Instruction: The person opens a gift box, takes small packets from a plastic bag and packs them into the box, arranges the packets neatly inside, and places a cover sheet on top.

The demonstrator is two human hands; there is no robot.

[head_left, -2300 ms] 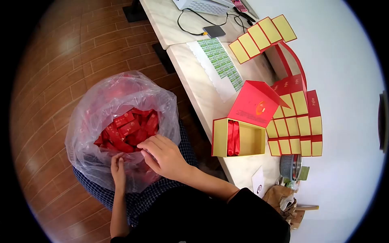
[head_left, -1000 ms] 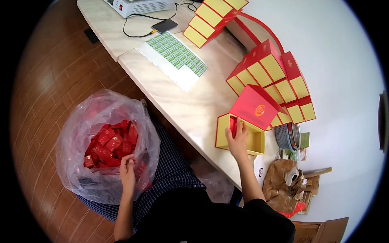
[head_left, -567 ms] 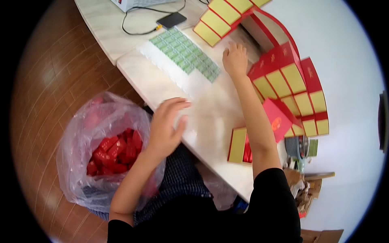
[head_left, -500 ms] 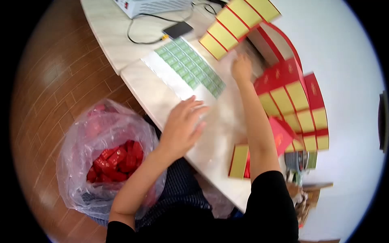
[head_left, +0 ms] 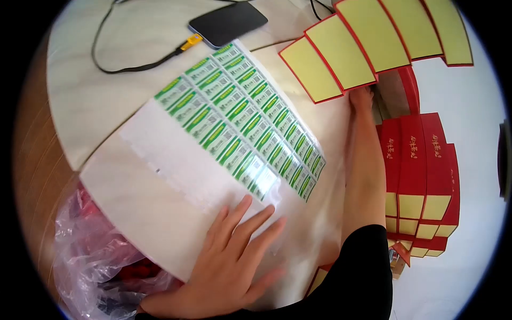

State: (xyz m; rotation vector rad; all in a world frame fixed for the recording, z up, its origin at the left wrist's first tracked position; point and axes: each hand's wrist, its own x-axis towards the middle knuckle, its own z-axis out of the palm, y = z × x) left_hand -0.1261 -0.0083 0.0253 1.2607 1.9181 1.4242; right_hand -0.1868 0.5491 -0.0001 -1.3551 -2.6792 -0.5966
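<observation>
My left hand (head_left: 232,261) hovers over or rests on the table by the lower end of a sheet of green-and-white stickers (head_left: 240,117), its fingers spread and nothing in them. Part of that sheet is bare white backing (head_left: 165,154) where no stickers show. My right hand (head_left: 361,97) reaches to the far side of the table, beside a row of red boxes with pale yellow faces (head_left: 341,50). Its fingers are largely hidden by the boxes, so I cannot make out a hold on anything.
A black phone (head_left: 228,24) with a cable in a yellow plug (head_left: 191,41) lies on the table (head_left: 133,213). Stacked red-and-yellow boxes (head_left: 413,160) stand at the right. A clear plastic bag (head_left: 90,256) with red items hangs below the table edge.
The view has moved closer to the table and the sticker sheet. My right hand has gone further in beside the row of boxes. My left hand stays spread near the sheet.
</observation>
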